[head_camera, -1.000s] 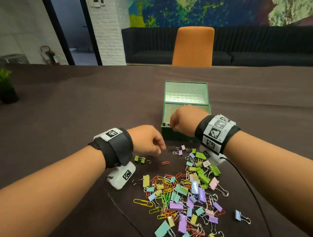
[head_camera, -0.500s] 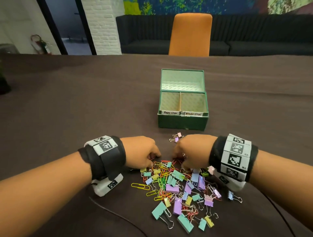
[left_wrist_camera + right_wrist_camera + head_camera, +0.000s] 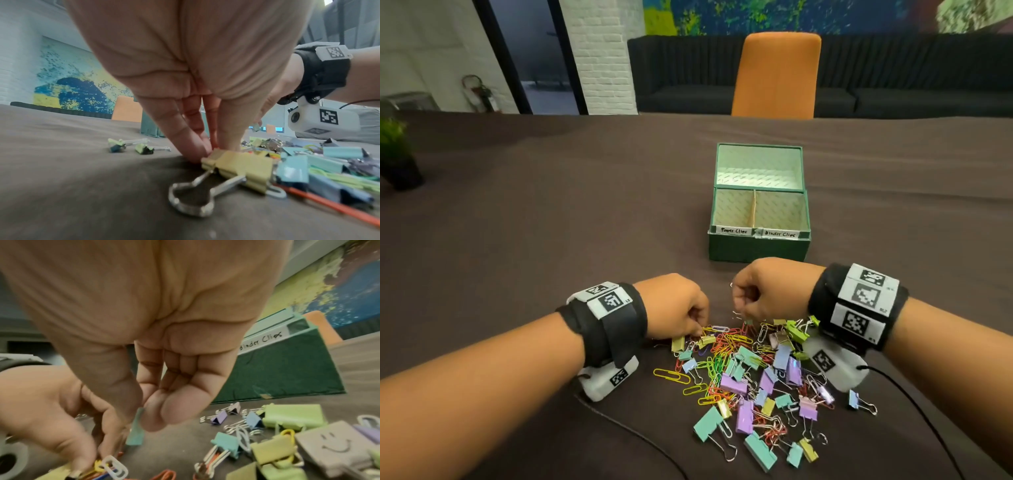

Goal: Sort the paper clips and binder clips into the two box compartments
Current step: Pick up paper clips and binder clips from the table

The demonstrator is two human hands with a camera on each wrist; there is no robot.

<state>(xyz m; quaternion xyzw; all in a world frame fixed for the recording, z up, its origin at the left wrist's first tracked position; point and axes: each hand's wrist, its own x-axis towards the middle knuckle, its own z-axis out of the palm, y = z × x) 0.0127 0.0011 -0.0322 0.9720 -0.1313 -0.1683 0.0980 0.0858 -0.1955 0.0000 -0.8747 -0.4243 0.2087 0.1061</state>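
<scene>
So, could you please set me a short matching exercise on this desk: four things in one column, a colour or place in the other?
Things:
1. box
2. chair
3. left hand
4. plant

Matches:
A. orange
B. far left table edge
C. dark green outside
D. fingers on yellow paper clips

Pairs: 1-C, 2-A, 3-D, 4-B

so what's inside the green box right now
Both compartments of the green box show only bare lining on their far walls, either side of the divider. The front wall hides the floors, so clips lying there cannot be ruled out.
</scene>
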